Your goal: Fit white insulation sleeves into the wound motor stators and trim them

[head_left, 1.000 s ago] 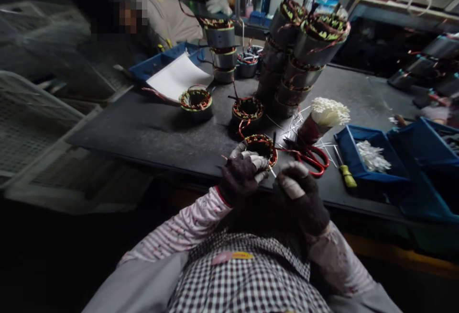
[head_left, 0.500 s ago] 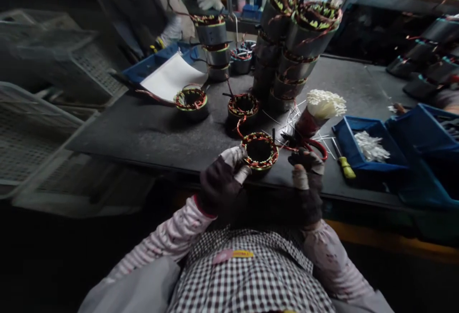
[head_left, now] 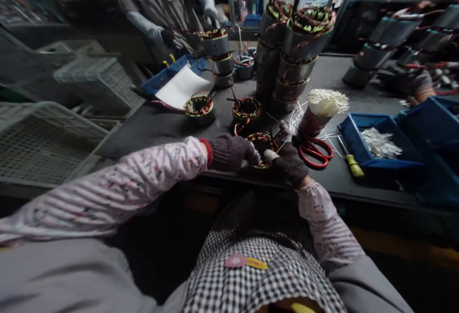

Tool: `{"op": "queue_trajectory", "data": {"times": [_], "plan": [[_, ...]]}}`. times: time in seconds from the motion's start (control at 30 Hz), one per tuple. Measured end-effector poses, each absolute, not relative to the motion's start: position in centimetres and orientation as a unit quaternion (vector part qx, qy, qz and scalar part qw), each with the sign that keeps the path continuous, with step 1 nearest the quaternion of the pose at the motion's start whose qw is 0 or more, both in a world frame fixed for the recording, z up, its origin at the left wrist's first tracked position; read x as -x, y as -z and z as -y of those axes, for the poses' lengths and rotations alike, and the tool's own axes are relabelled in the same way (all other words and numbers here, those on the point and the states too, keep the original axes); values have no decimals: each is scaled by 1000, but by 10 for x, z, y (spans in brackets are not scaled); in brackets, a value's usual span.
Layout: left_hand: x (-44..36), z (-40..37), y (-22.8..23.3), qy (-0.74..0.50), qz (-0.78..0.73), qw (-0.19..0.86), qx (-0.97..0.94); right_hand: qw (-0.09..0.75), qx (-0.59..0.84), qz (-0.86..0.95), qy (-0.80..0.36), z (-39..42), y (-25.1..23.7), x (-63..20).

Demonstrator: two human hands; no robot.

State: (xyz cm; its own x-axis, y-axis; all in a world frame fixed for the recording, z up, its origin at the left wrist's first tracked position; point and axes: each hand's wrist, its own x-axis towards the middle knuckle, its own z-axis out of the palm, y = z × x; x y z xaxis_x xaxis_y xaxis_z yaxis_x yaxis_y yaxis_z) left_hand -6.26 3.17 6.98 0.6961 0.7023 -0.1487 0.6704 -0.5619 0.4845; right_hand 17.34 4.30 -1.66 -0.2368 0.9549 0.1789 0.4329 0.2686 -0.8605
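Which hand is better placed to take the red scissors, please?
Probably the right hand. It rests at the near stator's right edge, with the red scissors just beyond it. The left hand grips the stator's far side and would have to cross over.

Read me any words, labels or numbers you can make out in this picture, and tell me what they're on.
None can be read.
Pink and yellow badge on the checked apron: any print too small and blurred to read.
White sheet on the blue tray: looks blank.
Stacked wound stators: no legible marking.
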Motion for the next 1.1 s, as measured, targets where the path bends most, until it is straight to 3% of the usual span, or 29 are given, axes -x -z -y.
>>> {"op": "queue_trajectory", "data": {"times": [0.17,0.3,0.4,0.53,0.73,0.83,1.0,1.1], "plan": [[55,-44,-74,-9,-260,168,-951,320,384,668,-551,-77,0,-188],[62,-28,-51,-97,-233,98,-963,381,347,626,-586,-60,-9,-189],[66,-8,-22,-261,-290,30,-920,489,421,591,-484,-50,-12,-211],[60,9,4,-374,-337,63,-862,653,547,450,-267,-77,-12,-264],[50,-4,12,-410,-316,81,-852,600,640,436,-201,-134,-4,-285],[39,-8,14,-410,-352,97,-836,634,625,416,-184,-141,-6,-276],[13,-5,17,-426,-434,80,-790,661,611,397,-181,-106,-22,-276],[5,-2,15,-416,-469,86,-774,678,582,437,-106,-52,-25,-265]]}}
